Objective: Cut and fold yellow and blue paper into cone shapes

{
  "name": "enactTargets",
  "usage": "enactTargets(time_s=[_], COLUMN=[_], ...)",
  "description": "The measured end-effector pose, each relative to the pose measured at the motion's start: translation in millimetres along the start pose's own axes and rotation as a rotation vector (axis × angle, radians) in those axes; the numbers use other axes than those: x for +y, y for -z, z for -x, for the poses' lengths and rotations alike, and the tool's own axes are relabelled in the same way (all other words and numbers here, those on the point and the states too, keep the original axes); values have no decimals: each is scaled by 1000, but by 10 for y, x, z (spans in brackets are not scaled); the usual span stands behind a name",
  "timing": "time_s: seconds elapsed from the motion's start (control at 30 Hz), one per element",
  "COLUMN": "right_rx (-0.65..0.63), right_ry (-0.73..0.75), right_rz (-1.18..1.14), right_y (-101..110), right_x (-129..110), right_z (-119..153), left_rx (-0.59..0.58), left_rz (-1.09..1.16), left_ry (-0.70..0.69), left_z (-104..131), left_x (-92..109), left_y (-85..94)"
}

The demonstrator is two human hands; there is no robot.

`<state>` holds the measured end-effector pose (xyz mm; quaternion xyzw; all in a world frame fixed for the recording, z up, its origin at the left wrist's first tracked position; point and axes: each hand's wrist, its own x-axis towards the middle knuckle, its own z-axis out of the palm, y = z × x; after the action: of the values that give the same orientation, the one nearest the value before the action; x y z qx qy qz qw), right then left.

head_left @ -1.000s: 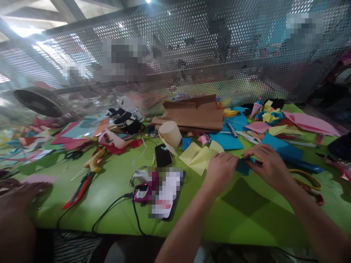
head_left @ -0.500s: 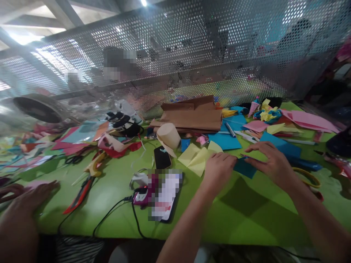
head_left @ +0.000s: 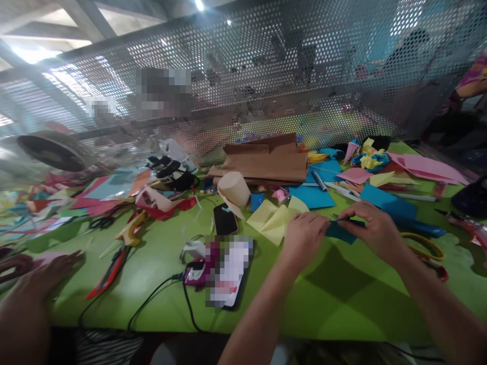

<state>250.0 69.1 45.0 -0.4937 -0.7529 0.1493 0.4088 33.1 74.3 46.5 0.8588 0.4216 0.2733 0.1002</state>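
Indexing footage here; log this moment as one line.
left hand: holds small blue paper piece; right hand: pinches same piece; nearby: creased pale-yellow paper; beneath: glossy green tabletop

A phone (head_left: pixel 234 274) is laid on the green counter (head_left: pixel 163 309), beside a purple adapter (head_left: pixel 195 276) into which a black cable (head_left: pixel 152 291) is plugged. A yellow-and-red tool (head_left: pixel 112 268) is set down further left. A cream roll (head_left: pixel 234 190) is placed just behind a dark slab (head_left: pixel 224 219), near folded brown paper (head_left: pixel 266 165). The counter is backed by a perforated screen (head_left: pixel 243 101). A fan (head_left: pixel 53 152) is seen at far left; pink sheets (head_left: pixel 426 167) are laid at right.
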Motion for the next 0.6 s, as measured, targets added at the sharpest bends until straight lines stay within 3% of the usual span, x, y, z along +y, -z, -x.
enactTargets(time_s=[0.2, 0.3, 0.43, 0.6], right_rx=[1, 133, 316, 266], right_ry=[98, 124, -7, -197], right_rz=[31, 1, -68, -311], right_y=[-35, 17, 80, -59], right_x=[-25, -93, -137, -11], right_z=[3, -2, 8, 40], left_rx=[-12, 48, 240, 379], left_rz=[143, 252, 422, 584], left_ry=[44, 138, 255, 334], left_z=[3, -9, -19, -14], left_x=[5, -19, -53, -30], left_y=[-10, -19, -34, -100])
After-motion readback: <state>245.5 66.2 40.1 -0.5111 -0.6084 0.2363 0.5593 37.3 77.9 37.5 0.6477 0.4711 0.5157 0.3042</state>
